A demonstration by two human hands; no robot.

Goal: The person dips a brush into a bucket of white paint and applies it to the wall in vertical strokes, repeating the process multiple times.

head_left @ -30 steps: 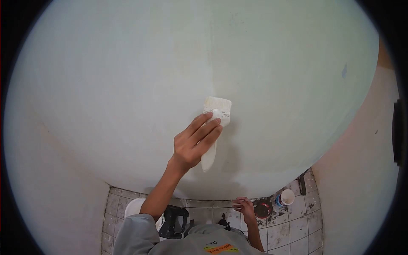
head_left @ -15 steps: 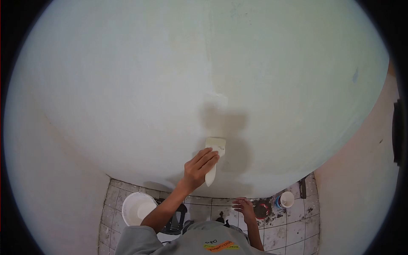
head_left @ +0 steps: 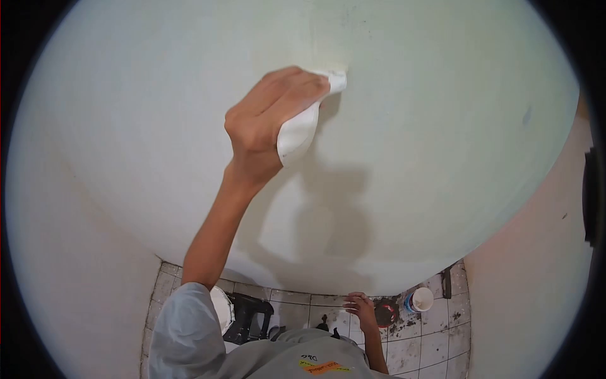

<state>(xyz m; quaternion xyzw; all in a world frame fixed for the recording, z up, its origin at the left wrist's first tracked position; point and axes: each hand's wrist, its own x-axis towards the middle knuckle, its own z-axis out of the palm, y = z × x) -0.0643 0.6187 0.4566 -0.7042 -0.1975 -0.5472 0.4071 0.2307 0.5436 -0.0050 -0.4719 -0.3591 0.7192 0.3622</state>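
Bare wall point(head_left: 442, 126) all round; left hand point(head_left: 265, 120) grips brush point(head_left: 302, 128); right hand point(head_left: 361, 308) seemingly open.

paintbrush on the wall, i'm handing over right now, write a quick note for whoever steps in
Left hand: shut on the paintbrush, raised high, bristles against the wall.
Right hand: open, empty, low over the tiled floor.
Things: white bucket and black stool under the left arm; small white tub and dark round pot on the floor to the right.
Done: wall looks pale and patchy; fresh strokes cannot be told apart.
Left: unclear how much of the wall is uncovered.
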